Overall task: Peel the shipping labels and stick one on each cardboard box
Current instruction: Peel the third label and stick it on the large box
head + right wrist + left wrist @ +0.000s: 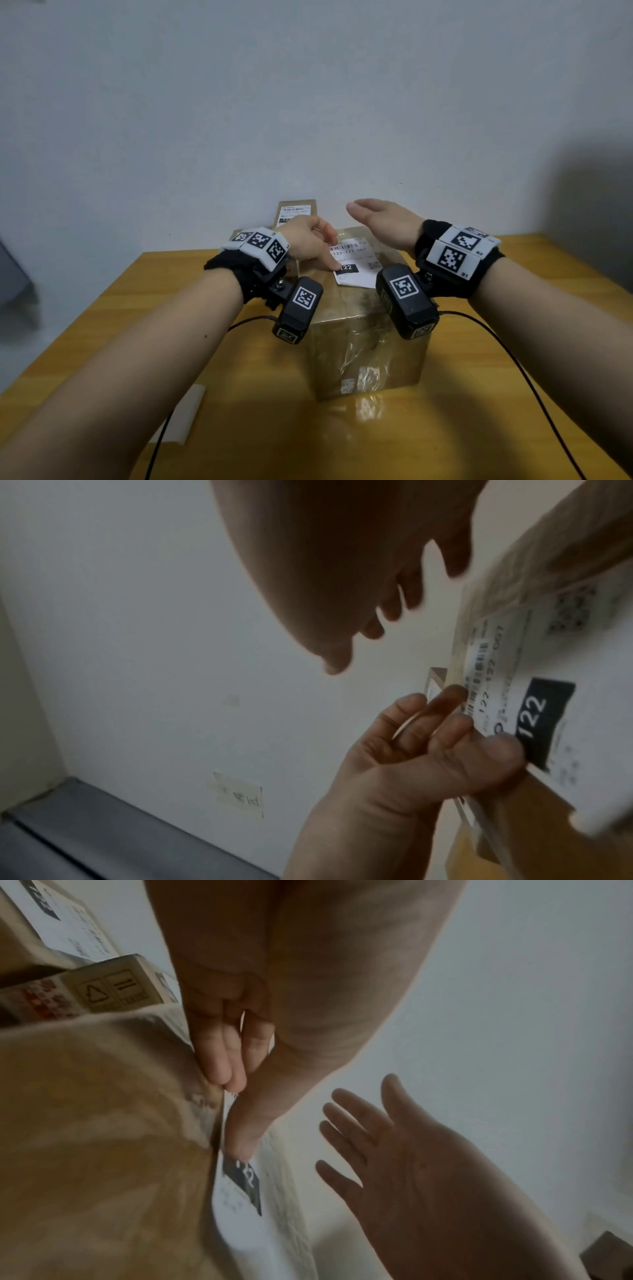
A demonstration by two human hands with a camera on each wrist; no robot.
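A tape-wrapped cardboard box (368,346) stands in the middle of the yellow table (496,394). A white shipping label (359,262) marked 122 lies on its top. My left hand (313,240) rests at the label's left edge, thumb pressed on the paper (245,1199) and fingers (222,1053) against the box top (103,1123). My right hand (380,219) hovers flat above the box's far right corner, holding nothing; the left wrist view shows its fingers (356,1123) spread. Behind stands a second box (296,205) bearing its own label (296,213).
A small printed box (113,991) sits behind the main one on the left. White backing paper (181,414) lies on the table near my left forearm. Black cables (520,370) trail from both wrists. A grey object (13,274) stands off the table's left. The wall is close behind.
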